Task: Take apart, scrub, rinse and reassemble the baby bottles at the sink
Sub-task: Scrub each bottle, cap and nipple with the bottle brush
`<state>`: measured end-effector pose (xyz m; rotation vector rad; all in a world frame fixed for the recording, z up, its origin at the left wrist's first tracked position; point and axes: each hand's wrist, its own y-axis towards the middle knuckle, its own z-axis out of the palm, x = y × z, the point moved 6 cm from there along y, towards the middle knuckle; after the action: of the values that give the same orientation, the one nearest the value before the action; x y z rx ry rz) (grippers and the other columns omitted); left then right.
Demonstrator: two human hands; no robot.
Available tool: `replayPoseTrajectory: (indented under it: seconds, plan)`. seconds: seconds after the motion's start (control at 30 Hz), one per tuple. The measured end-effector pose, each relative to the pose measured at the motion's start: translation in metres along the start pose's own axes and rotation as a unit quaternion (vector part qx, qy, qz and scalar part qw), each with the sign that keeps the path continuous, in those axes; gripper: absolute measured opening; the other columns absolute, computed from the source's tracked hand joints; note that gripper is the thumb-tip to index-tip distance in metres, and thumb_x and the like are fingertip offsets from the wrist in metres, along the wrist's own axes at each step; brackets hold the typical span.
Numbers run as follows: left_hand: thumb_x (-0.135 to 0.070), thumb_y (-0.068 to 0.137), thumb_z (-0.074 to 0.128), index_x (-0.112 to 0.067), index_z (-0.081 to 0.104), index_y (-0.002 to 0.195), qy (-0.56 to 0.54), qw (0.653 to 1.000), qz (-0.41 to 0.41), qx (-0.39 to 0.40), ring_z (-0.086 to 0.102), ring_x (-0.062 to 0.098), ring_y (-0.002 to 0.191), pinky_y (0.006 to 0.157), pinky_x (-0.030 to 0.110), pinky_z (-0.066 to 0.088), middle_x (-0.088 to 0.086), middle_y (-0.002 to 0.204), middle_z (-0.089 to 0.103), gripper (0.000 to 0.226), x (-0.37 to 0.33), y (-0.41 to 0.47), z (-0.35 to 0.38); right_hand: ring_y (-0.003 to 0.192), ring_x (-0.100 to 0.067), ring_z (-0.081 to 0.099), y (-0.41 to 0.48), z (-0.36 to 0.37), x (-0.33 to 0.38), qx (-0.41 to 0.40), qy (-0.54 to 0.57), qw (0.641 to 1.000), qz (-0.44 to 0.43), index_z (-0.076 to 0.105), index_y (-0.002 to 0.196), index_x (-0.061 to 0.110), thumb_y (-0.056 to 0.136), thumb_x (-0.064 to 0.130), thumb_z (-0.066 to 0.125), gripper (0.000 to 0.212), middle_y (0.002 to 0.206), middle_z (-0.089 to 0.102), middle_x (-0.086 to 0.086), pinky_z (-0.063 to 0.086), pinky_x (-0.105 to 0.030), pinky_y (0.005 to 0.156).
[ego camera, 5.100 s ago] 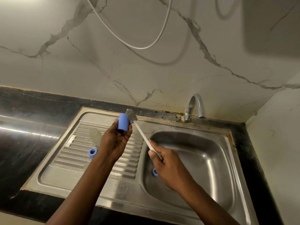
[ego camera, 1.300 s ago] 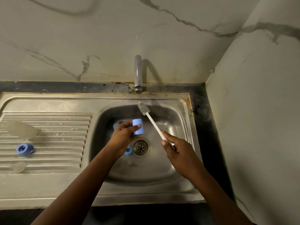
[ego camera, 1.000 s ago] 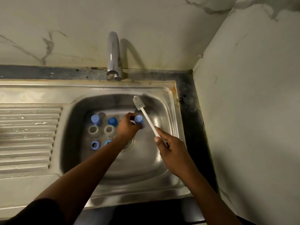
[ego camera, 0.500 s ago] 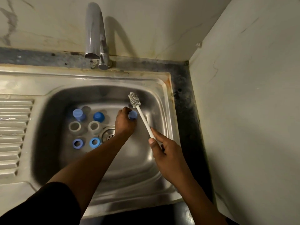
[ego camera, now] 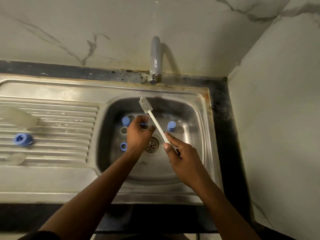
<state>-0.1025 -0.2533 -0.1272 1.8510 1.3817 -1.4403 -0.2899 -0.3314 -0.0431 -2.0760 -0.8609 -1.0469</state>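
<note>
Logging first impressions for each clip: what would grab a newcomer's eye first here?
The white bottle brush, gripped by the right hand, slants across the steel sink basin below the tap. Beside it the left hand is down among small blue bottle parts on the basin floor; one blue cap stands apart at the right.
</note>
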Motion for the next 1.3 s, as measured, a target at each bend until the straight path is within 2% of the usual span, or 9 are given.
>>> replayPoseTrajectory:
  seconds: [0.13,0.3,0.43,0.57,0.67,0.77,0.97,1.1,1.3]
  plan:
    - [-0.031,0.085,0.087,-0.027,0.072,0.105,-0.04,0.997,0.025,-0.06,0.074,0.007,0.089,0.072,0.023,0.061,-0.008,0.098,0.077,0.025,-0.007,-0.019,-0.079,0.062,0.003,0.059,-0.003,0.032,0.03,0.03,0.005,0.999,-0.041,0.052,0.152,0.047,0.11,0.04,0.052,0.042,0.069,0.058,0.036,0.043,-0.009,0.063]
    - [-0.023,0.084,0.087,-0.026,0.073,0.1,-0.054,0.988,0.021,-0.14,0.075,0.01,0.085,0.071,0.027,0.062,-0.009,0.095,0.076,0.022,0.006,-0.033,-0.176,0.08,-0.001,0.067,-0.004,0.076,0.065,0.059,0.009,0.995,-0.075,0.055,0.147,0.051,0.108,0.042,0.054,0.04,0.099,0.071,0.028,0.049,-0.013,0.075]
    - [-0.025,0.085,0.087,-0.024,0.073,0.106,-0.066,0.982,0.003,-0.175,0.076,0.018,0.089,0.079,0.048,0.065,-0.003,0.097,0.076,0.026,0.021,-0.036,-0.238,0.082,0.011,0.064,0.002,0.109,0.087,0.073,-0.006,0.993,-0.096,0.06,0.145,0.046,0.108,0.04,0.056,0.038,0.09,0.063,0.043,0.042,-0.003,0.073]
    - [-0.026,0.088,0.086,-0.024,0.072,0.113,-0.087,0.972,-0.004,-0.218,0.075,0.02,0.093,0.085,0.053,0.064,0.002,0.097,0.075,0.029,0.033,-0.035,-0.291,0.069,0.016,0.06,0.008,0.135,0.111,0.086,-0.016,0.99,-0.113,0.056,0.145,0.053,0.107,0.044,0.056,0.039,0.074,0.06,0.043,0.042,-0.002,0.064]
    - [-0.028,0.086,0.087,-0.025,0.071,0.118,-0.093,0.964,-0.01,-0.249,0.074,0.019,0.094,0.086,0.05,0.065,0.001,0.1,0.074,0.036,0.038,-0.026,-0.325,0.087,0.01,0.068,0.011,0.149,0.13,0.109,-0.023,0.988,-0.11,0.045,0.14,0.072,0.107,0.052,0.051,0.039,0.096,0.071,0.036,0.048,-0.006,0.068]
    - [-0.027,0.083,0.09,-0.024,0.065,0.129,-0.09,0.955,-0.017,-0.283,0.073,0.012,0.097,0.084,0.043,0.065,-0.004,0.114,0.07,0.052,0.043,-0.011,-0.352,0.105,0.013,0.064,0.016,0.158,0.14,0.111,-0.027,0.988,-0.101,0.051,0.146,0.06,0.107,0.052,0.052,0.04,0.123,0.072,0.027,0.045,-0.003,0.079]
    - [-0.023,0.078,0.094,-0.02,0.05,0.15,-0.038,0.954,-0.033,-0.295,0.061,0.018,0.122,0.062,0.007,0.05,0.001,0.149,0.057,0.084,0.057,0.037,-0.378,0.093,0.018,0.06,0.018,0.169,0.154,0.113,-0.034,0.988,-0.096,0.052,0.151,0.05,0.107,0.049,0.052,0.044,0.12,0.072,0.024,0.042,-0.001,0.075]
    - [-0.026,0.076,0.095,-0.02,0.047,0.152,-0.026,0.963,-0.068,-0.259,0.06,0.027,0.127,0.1,0.042,0.056,0.008,0.149,0.058,0.091,0.074,0.062,-0.378,0.077,0.023,0.056,0.017,0.169,0.155,0.106,-0.06,0.988,-0.098,0.054,0.149,0.052,0.108,0.048,0.052,0.041,0.079,0.059,0.045,0.042,0.0,0.07]
    - [-0.032,0.081,0.091,-0.019,0.06,0.136,-0.054,0.966,-0.064,-0.243,0.067,0.023,0.113,0.08,0.027,0.05,0.001,0.128,0.068,0.064,0.079,0.069,-0.375,0.084,0.023,0.059,0.017,0.162,0.159,0.092,-0.085,0.987,-0.101,0.053,0.148,0.054,0.109,0.049,0.049,0.04,0.079,0.057,0.051,0.04,0.003,0.07]
